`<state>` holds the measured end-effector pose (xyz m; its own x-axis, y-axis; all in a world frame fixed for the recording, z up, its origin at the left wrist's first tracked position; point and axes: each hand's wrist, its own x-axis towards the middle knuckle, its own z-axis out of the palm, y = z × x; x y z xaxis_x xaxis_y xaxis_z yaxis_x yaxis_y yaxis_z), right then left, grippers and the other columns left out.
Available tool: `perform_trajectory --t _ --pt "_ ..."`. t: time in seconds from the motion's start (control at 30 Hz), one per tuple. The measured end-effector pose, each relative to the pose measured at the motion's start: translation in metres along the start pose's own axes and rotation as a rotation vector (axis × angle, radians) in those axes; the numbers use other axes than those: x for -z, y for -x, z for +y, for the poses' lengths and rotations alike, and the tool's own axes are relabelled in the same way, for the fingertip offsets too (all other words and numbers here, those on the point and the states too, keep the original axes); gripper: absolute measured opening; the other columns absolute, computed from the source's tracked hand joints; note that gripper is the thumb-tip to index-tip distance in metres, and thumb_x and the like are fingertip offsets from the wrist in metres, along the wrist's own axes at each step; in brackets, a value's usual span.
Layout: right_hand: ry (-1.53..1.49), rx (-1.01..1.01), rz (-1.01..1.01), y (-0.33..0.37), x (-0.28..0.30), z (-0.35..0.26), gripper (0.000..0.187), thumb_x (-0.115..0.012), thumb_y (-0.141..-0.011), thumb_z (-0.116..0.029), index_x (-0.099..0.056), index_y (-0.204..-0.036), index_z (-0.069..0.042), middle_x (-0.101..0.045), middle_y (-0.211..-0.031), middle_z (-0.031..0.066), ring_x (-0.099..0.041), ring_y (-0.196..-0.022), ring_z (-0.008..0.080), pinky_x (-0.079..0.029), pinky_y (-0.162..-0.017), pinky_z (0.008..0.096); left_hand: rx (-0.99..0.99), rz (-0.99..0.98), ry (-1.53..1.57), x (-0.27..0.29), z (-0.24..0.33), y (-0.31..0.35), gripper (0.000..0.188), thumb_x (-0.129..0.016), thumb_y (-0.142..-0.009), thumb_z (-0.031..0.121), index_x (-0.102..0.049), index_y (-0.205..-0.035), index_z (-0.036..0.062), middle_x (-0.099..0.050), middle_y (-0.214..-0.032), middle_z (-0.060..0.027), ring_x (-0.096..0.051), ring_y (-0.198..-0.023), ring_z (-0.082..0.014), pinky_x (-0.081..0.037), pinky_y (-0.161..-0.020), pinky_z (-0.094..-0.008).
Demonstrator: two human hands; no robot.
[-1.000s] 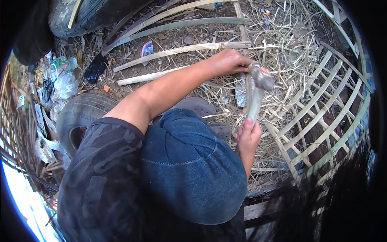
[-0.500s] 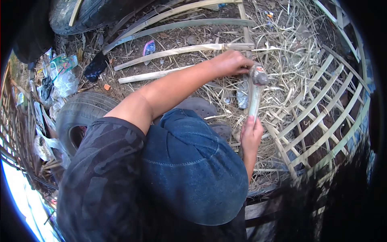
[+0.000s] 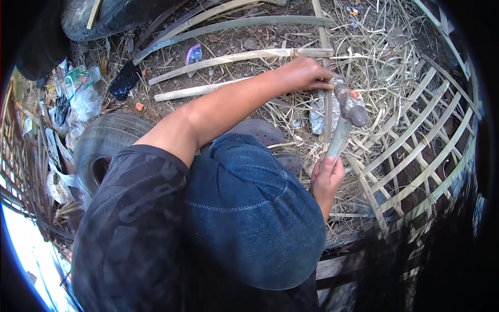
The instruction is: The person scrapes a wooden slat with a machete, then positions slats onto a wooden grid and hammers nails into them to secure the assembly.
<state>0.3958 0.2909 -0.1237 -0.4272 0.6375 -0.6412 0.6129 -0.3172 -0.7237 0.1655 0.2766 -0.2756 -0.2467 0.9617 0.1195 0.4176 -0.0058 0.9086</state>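
My right hand (image 3: 328,177) grips the pale handle of a hammer (image 3: 340,132). The dark, rounded hammer head (image 3: 355,112) is raised just right of a long upright bamboo strip (image 3: 328,112). My left hand (image 3: 305,75) reaches across from the left, its fingers pinched at this strip. Whatever sits between those fingertips is too small to make out. Several curved bamboo slats (image 3: 223,60) lie crosswise, their right ends meeting the upright strip near my left hand. The hammer head is close to the left fingertips but apart from them.
A woven bamboo lattice (image 3: 416,140) curves along the right. Bamboo shavings (image 3: 379,67) cover the ground. At left are a tire (image 3: 112,135) and plastic litter (image 3: 83,99); another tire (image 3: 119,21) stands at the upper left. A shoe (image 3: 254,131) shows beyond my denim-covered knee.
The hammer head has moved right, away from my left fingertips, and its handle now tilts to the right. My left hand has shifted slightly up and right, still pinched.
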Motion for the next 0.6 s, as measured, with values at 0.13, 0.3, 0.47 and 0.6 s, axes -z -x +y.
perform_trajectory --t 0.13,0.3,0.47,0.6 --pt "0.178 -0.060 -0.052 -0.034 -0.004 0.003 0.037 -0.049 -0.097 -0.033 -0.053 -0.080 0.000 -0.044 -0.056 -0.0026 -0.043 -0.050 0.0066 -0.033 -0.046 0.0250 -0.019 0.036 -0.036 0.001 -0.009 0.002 0.020 -0.072 -0.074 0.007 -0.066 -0.093 0.0078 -0.067 -0.076 -0.0135 -0.066 -0.067 -0.0294 -0.052 -0.062 -0.0389" --pt "0.066 -0.017 -0.026 -0.004 0.006 0.012 0.038 -0.049 -0.097 -0.036 -0.050 -0.078 -0.002 -0.044 -0.056 -0.0021 -0.041 -0.048 0.0063 -0.031 -0.044 0.0240 -0.056 -0.005 -0.045 -0.007 -0.006 -0.003 0.015 -0.072 -0.078 0.016 -0.065 -0.085 0.0056 -0.068 -0.073 -0.0102 -0.066 -0.065 -0.0257 -0.054 -0.062 -0.0366" --pt "-0.118 -0.058 0.142 0.002 0.003 0.015 0.035 -0.047 -0.098 -0.036 -0.047 -0.081 -0.005 -0.041 -0.054 -0.0017 -0.039 -0.044 0.0060 -0.030 -0.039 0.0213 0.095 -0.049 -0.091 0.007 0.004 -0.001 0.038 -0.071 -0.079 0.035 -0.054 -0.090 0.0033 -0.063 -0.086 -0.0155 -0.063 -0.081 -0.0327 -0.050 -0.069 -0.0415" --pt "-0.151 -0.121 0.207 -0.004 0.008 0.035 0.037 -0.044 -0.099 -0.038 -0.044 -0.080 -0.006 -0.040 -0.053 -0.0001 -0.037 -0.039 0.0071 -0.029 -0.034 0.0220 0.226 -0.020 -0.061 0.013 0.017 0.004 0.048 -0.073 -0.075 0.041 -0.052 -0.092 0.0014 -0.061 -0.084 -0.0161 -0.061 -0.078 -0.0343 -0.049 -0.068 -0.0411"
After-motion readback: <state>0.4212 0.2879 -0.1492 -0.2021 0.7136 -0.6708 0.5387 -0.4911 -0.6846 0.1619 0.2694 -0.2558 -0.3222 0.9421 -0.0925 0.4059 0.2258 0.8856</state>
